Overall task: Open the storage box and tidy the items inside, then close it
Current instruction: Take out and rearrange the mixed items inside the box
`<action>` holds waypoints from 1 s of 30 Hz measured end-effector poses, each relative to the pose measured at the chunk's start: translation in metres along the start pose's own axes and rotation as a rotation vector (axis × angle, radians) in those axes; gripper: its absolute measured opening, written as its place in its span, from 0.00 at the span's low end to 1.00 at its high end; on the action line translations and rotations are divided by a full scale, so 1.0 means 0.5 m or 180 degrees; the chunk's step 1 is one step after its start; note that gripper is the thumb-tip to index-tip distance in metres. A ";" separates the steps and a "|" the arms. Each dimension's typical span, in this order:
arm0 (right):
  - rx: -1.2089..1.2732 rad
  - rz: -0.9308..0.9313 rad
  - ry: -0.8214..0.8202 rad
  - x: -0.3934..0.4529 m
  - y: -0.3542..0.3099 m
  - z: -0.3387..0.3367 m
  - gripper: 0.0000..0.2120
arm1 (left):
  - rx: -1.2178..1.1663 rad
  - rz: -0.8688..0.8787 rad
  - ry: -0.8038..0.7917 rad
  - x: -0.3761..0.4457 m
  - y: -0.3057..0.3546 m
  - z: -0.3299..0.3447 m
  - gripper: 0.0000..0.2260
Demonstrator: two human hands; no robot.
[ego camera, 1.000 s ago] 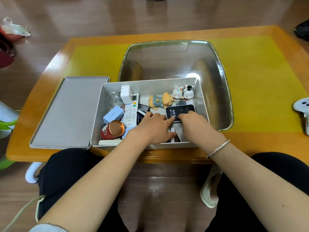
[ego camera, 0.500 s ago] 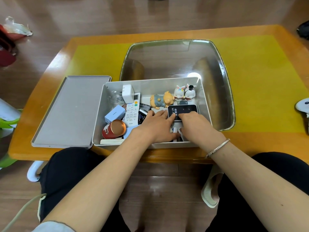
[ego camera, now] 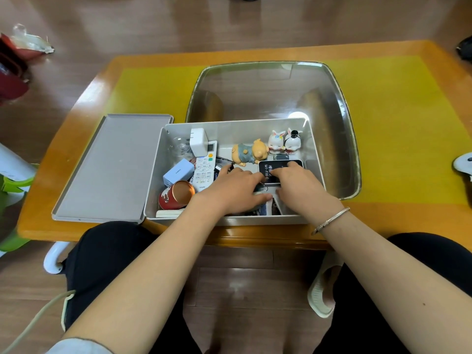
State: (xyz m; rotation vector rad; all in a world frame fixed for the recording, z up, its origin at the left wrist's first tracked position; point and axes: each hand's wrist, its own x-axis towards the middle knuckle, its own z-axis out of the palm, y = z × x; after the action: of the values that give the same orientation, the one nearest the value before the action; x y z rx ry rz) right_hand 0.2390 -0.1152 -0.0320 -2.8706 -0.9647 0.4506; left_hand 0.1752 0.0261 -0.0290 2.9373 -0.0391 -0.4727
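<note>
Lid (ego camera: 112,169) left of box (ego camera: 315,149) — seemingly touching

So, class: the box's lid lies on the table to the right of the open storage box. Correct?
Not quite. The head view shows the lid lying on the table to the left of the open storage box, not the right.

Probably a home: wooden coffee table (ego camera: 76,139), slippers (ego camera: 320,290), floorboards (ego camera: 153,26).
</note>
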 end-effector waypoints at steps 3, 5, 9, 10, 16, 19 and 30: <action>-0.0018 0.0012 0.0040 0.002 0.002 0.004 0.20 | -0.0089 0.0030 0.0078 -0.002 -0.011 -0.002 0.25; -0.0042 0.0018 0.0063 0.002 0.001 0.007 0.19 | -0.0182 0.0038 0.0156 -0.005 -0.019 -0.004 0.23; -0.0083 0.0063 0.0163 0.005 -0.004 0.004 0.18 | -0.0295 -0.0014 0.0311 -0.012 -0.039 -0.014 0.18; -0.0098 0.0078 0.0191 0.006 -0.005 0.003 0.19 | -0.0305 -0.0026 0.0374 -0.015 -0.044 -0.016 0.17; -0.0062 0.0156 0.0320 0.018 -0.005 0.001 0.18 | -0.0365 -0.0108 0.0754 -0.035 -0.071 -0.021 0.12; -0.0037 0.0169 0.0332 0.018 -0.004 -0.002 0.20 | -0.0399 -0.0119 0.0826 -0.042 -0.080 -0.023 0.11; 0.0451 0.0043 -0.0190 -0.021 0.005 -0.023 0.20 | -0.0662 -0.0159 0.1036 -0.079 -0.125 -0.026 0.14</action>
State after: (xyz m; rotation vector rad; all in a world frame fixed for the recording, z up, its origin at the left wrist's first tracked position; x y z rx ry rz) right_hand 0.2360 -0.1235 -0.0187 -2.7530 -0.8841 0.5841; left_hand 0.1417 0.0919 -0.0151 2.7744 0.1167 0.0009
